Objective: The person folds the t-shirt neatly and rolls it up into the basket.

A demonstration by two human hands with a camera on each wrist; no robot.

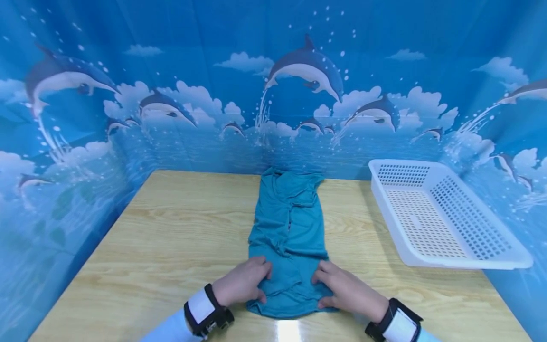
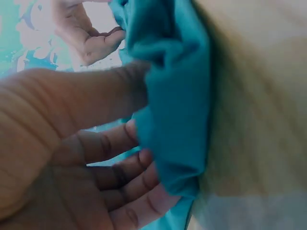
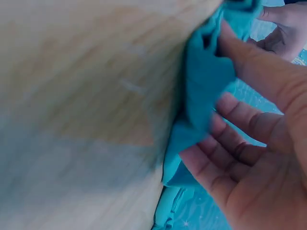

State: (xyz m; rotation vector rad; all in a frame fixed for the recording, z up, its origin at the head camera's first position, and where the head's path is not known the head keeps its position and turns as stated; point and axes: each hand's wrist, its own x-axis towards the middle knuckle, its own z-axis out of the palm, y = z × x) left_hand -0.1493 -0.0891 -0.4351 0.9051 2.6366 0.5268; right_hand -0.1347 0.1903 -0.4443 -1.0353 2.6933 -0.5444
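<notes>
A teal shirt point(image 1: 286, 232) lies in a long folded strip on the table, its collar end toward the back and a sleeve folded over near the top. My left hand point(image 1: 245, 281) holds the shirt's near left edge, with fingers bent and thumb toward me. At the near right edge my right hand point(image 1: 342, 288) holds the fabric in a mirrored way. Bunched cloth point(image 2: 177, 105) shows between left thumb and fingers in the left wrist view, hiding some of the fingertips. A raised fold point(image 3: 206, 81) covers the right thumb's tip in the right wrist view.
A white plastic basket point(image 1: 427, 259) with perforated walls stands at the right side of the wooden table point(image 1: 183, 237). A blue curtain point(image 1: 205, 57) printed with dolphins hangs behind the table and along both sides. Both wrists wear black straps with devices.
</notes>
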